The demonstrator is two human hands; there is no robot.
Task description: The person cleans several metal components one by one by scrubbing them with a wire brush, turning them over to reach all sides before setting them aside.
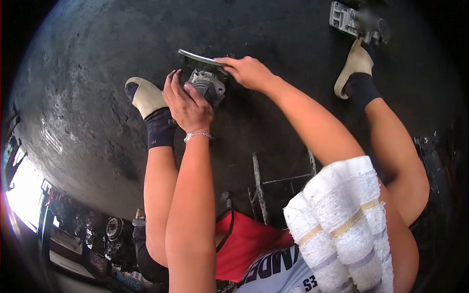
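Note:
A grey metal part [207, 87] with a cylindrical body and a flanged end stands just above the dark floor between the feet. My left hand [188, 105] rests around its left side, fingers spread and curved against it. Pinched at its right end by my right hand [246, 72], a thin curved metal strip [198, 57] lies across the part's far end. Whether the strip touches the part cannot be told. The palm side of my left hand is hidden.
Another metal housing [347, 19] lies near the right foot at the top right. A white towel [342, 215] hangs over the right forearm or thigh. Machine parts [115, 228] crowd the lower left, and a metal frame [259, 180] sits on the floor [97, 122].

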